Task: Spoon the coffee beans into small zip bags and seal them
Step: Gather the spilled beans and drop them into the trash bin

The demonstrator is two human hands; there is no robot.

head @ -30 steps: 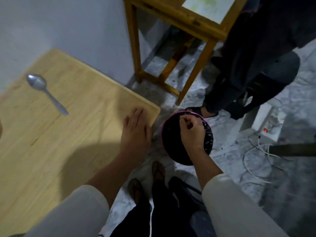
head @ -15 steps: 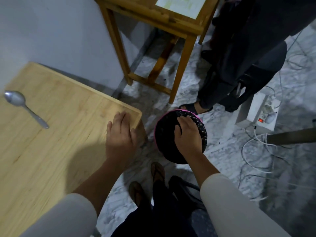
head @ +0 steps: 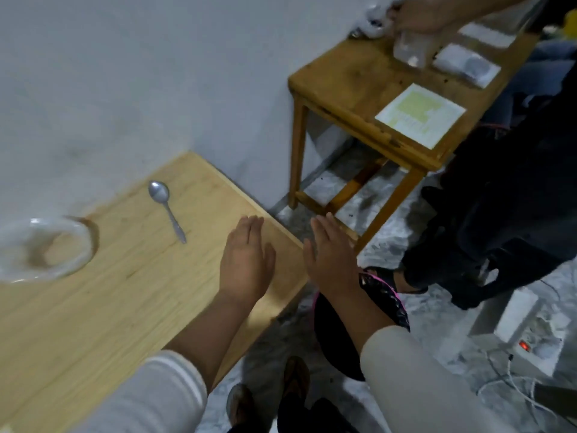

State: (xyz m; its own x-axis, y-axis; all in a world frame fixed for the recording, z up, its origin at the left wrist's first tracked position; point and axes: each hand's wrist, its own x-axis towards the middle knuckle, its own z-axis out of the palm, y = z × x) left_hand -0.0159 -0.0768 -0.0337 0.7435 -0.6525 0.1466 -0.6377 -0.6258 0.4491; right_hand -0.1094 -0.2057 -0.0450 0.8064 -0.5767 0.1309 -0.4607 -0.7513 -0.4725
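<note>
A metal spoon (head: 166, 208) lies on the light wooden table (head: 93, 307) near the wall. An empty clear glass bowl (head: 40, 250) stands at the table's left. My left hand (head: 246, 260) rests flat on the table by its right corner, fingers straight. My right hand (head: 331, 254) is open in the air just past the table's edge, holding nothing. Below it on the floor is a black-lined bin with a pink rim (head: 384, 304), partly hidden by my forearm. Clear plastic bags (head: 465, 65) lie on the darker side table (head: 352, 85).
Another person in dark clothes (head: 505, 195) stands at the right, a hand (head: 418, 14) on a clear container on the side table. A white-green sheet (head: 420, 114) lies there. A power strip (head: 537, 342) and cables lie on the floor at right.
My right hand has come up out of the bin and opened beside the table's corner. The view has tilted up, bringing the bowl and the side table's top into sight.
</note>
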